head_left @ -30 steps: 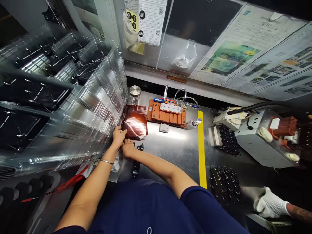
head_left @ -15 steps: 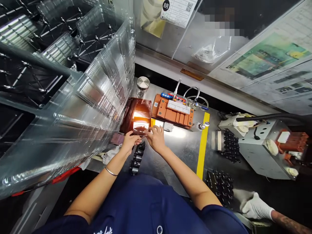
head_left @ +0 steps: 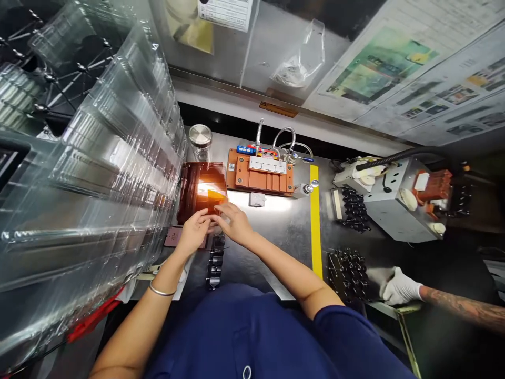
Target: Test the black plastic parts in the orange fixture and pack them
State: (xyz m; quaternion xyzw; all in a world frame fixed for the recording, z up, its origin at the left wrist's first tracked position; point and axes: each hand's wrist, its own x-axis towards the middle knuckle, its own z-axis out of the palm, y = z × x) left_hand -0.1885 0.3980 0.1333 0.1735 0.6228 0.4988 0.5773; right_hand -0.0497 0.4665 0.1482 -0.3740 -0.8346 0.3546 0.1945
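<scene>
An amber, see-through glossy film or sheet [head_left: 205, 181] lies on the metal bench, with bright light reflected in it. At its front edge my left hand [head_left: 196, 231] is closed, with thumb and fingers pinched together. Close beside it, my right hand [head_left: 236, 225] is closed too, and its fingertips meet those of the left. Whatever sits between the fingertips is too small to make out. Just below my hands lies a black ribbed plastic part [head_left: 215, 263]. A pinkish card [head_left: 172, 237] lies partly under my left hand.
An orange fixture [head_left: 260, 181] with bent metal hoses stands behind, beside a lidded jar [head_left: 200, 142]. Stacked clear trays [head_left: 130, 142] rise on the left. Right of the yellow tape [head_left: 315, 221] are black parts [head_left: 347, 273], a machine [head_left: 406, 205] and another person's gloved hand [head_left: 402, 287].
The view has shifted, so the bench things appear further left. My hands have drawn closer together, with fingertips now meeting at the amber sheet's front edge.
</scene>
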